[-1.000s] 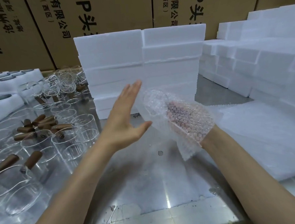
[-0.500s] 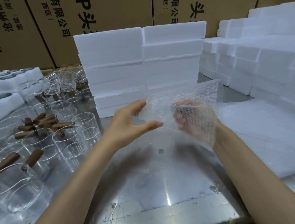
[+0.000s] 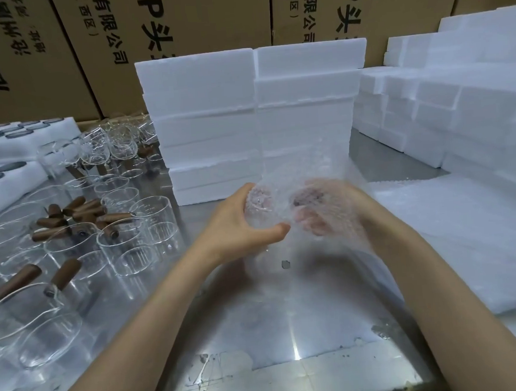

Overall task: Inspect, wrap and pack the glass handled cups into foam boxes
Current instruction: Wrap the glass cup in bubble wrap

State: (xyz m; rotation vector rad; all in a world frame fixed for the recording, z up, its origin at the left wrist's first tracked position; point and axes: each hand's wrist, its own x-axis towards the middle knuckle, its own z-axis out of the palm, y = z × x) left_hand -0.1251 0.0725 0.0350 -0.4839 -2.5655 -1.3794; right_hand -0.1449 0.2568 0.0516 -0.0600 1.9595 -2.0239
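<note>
- Head view: the left hand is curled around the near-left edge of a sheet of bubble wrap, thumb stretched out below it and fingers bent over its top, just in front of the foam box stack.
- The right hand is inside or behind the same sheet, seen blurred through the plastic; its fingers look bent against the wrap, gripping it from the other side.
- The wrap is held up off the metal table, between the two hands, near the base of the foam box stack.
- Whether a cup is inside the wrap cannot be told.
- The glass handled cups stand crowded on the table to the left of the foam box stack, their brown wooden handles pointing different ways.
- More foam boxes are piled to the right of the stack.
- A flat white foam sheet pile lies right of the hands.
- Printed cardboard cartons stand behind the stack.
</note>
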